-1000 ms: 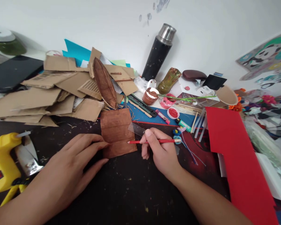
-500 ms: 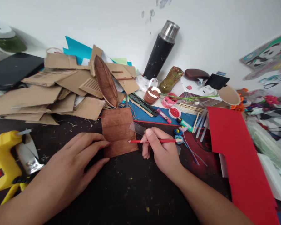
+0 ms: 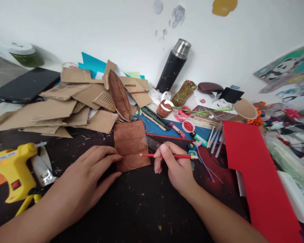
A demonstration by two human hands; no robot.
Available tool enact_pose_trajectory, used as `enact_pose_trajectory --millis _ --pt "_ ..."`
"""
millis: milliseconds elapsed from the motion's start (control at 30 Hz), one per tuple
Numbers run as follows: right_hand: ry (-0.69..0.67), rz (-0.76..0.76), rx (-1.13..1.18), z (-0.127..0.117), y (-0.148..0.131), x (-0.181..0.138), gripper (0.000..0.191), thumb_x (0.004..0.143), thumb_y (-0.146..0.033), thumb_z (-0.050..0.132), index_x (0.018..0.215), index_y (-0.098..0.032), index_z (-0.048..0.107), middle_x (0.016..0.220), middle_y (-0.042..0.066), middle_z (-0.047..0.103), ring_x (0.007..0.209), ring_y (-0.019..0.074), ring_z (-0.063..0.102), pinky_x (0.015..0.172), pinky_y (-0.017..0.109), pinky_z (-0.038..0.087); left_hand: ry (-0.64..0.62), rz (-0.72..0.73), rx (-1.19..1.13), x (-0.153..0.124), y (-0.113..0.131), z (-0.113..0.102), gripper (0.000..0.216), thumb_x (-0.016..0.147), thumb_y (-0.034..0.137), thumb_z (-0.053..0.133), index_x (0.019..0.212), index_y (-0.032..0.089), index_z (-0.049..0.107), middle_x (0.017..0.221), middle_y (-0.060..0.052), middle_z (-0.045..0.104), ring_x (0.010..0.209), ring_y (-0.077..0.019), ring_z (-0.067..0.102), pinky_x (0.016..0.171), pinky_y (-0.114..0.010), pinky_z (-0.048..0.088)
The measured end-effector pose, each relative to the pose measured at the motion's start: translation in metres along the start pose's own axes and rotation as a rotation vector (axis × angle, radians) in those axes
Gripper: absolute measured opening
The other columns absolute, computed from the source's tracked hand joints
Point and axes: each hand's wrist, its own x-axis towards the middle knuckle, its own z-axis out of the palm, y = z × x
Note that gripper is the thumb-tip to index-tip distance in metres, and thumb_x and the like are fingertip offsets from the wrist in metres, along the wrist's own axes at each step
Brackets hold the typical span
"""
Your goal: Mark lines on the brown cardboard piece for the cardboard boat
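A square brown-painted piece of cardboard (image 3: pixel 131 141) with faint crosswise lines lies flat on the dark table. My left hand (image 3: pixel 91 175) rests at its lower left, fingertips touching the edge, with thumb and fingers apart. Between the fingers of my right hand (image 3: pixel 176 165) is a red pencil (image 3: pixel 149 155), its tip pointing left over the cardboard. The same hand also has a clear plastic ruler (image 3: pixel 151 143), whose end overlaps the right edge of the cardboard; part of it is hidden behind the fingers.
Cardboard scraps (image 3: pixel 58 111) are piled at the back left with a brown boat-shaped piece (image 3: pixel 119 96). A yellow glue gun (image 3: pixel 20 168) lies at left. Behind stand a black thermos (image 3: pixel 172 69), a brown paint jar (image 3: pixel 164 108) and a cutter (image 3: pixel 155 117). Red sheet (image 3: pixel 258 179) at right.
The camera view has tilted up and shifted slightly left, so everything appears lower and further right. Both hands, the pencil, the ruler and the cardboard keep nearly the same arrangement.
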Motion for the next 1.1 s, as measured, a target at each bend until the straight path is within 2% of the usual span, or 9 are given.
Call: enact_pose_trajectory --millis 233,500,1100 --pt "-0.021 -0.036 -0.044 0.002 0.002 -0.003 0.053 0.113 -0.069 0.068 0.088 -0.023 0.074 0.062 -0.001 0.071 0.051 0.0137 0.064 0.051 0.024 0.053 0.017 0.029 0.023 -0.001 -0.001 0.003 0.037 0.119 0.053 0.056 0.126 0.026 0.08 0.125 -0.011 0.082 0.112 -0.0297 0.081 0.097 -0.043 0.069" --pt "-0.208 -0.086 -0.175 0.012 0.003 -0.011 0.049 0.117 -0.062 0.064 0.096 -0.021 0.081 0.074 0.003 0.079 0.061 0.0154 0.073 0.061 0.027 0.061 0.004 0.005 0.015 -0.003 -0.002 0.006 0.038 0.118 0.053 0.056 0.127 0.027 0.082 0.127 -0.012 0.081 0.114 -0.0317 0.079 0.098 -0.045 0.069" --pt "-0.198 -0.026 -0.164 0.014 0.004 -0.007 0.046 0.118 -0.059 0.063 0.097 -0.022 0.081 0.076 0.002 0.079 0.06 0.0141 0.072 0.058 0.027 0.059 0.013 0.046 0.03 -0.003 -0.001 0.005 0.033 0.118 0.046 0.056 0.127 0.024 0.08 0.127 -0.012 0.081 0.114 -0.0316 0.078 0.099 -0.046 0.068"
